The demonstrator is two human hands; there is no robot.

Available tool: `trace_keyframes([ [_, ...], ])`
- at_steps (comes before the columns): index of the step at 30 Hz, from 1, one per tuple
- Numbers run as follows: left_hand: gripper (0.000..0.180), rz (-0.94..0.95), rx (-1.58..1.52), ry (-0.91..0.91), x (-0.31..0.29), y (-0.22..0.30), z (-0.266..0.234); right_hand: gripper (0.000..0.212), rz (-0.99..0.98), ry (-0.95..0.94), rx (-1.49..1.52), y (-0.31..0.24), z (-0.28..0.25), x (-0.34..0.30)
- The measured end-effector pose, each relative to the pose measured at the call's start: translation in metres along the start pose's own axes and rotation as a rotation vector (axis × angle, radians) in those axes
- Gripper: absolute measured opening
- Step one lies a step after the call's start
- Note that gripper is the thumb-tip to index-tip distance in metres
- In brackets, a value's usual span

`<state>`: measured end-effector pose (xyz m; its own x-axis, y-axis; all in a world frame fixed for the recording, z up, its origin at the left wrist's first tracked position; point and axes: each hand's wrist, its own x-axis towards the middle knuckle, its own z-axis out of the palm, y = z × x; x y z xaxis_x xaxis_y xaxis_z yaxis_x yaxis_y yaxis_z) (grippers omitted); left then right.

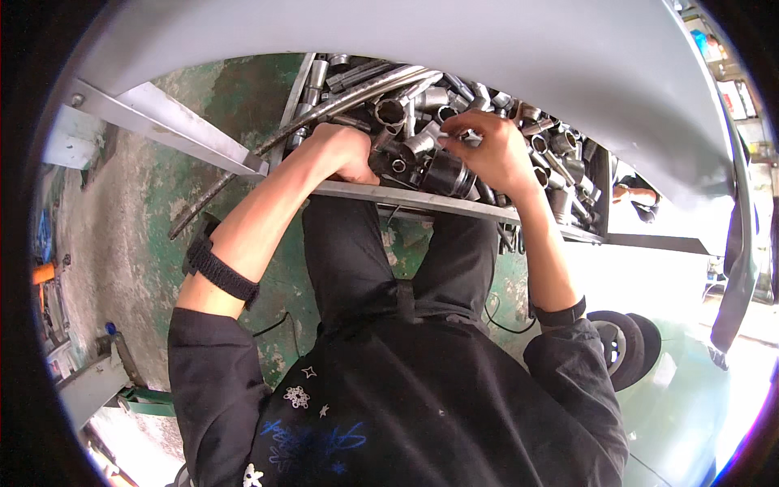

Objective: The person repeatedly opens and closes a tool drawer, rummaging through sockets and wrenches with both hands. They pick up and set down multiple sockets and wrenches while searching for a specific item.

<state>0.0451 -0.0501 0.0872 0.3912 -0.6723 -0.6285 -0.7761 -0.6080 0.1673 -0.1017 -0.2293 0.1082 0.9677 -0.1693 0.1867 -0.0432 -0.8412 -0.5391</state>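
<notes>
A metal tray [422, 199] filled with loose steel sockets and other tools sits in front of my knees. My left hand [347, 154] reaches over its near edge at the left, fingers curled downward; whatever they grip is hidden. Farther right, my right hand [493, 150] is over the pile with thumb and forefinger brought close in a pinch. What lies between those fingertips is too small to make out. Just left of them is a shiny socket [420, 141]. Below the right hand lies a large dark cylindrical piece [446, 174]. A ring-ended wrench [389, 112] rests among the sockets.
A long metal bar [203, 206] slants across the tray's left side and sticks out beyond it. Overhead curves a large grey panel [389, 32]. At the left stands a pale metal bracket [174, 130]. A round black item [625, 349] is near my right elbow.
</notes>
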Motion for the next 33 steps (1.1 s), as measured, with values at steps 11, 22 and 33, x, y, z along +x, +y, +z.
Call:
trace_keyframes([
  [11,0.020,-0.079,-0.326,0.057,-0.012,-0.006,-0.005,0.049,-0.172,-0.280,-0.001,0.010,-0.001,-0.018],
  [22,0.028,-0.104,-0.417,-0.069,-0.003,-0.006,-0.012,0.045,0.113,-0.146,0.048,0.032,-0.078,-0.061],
  [33,0.027,0.084,-0.292,0.477,0.005,0.009,0.010,0.056,-0.006,-0.097,-0.525,0.026,-0.064,-0.046],
])
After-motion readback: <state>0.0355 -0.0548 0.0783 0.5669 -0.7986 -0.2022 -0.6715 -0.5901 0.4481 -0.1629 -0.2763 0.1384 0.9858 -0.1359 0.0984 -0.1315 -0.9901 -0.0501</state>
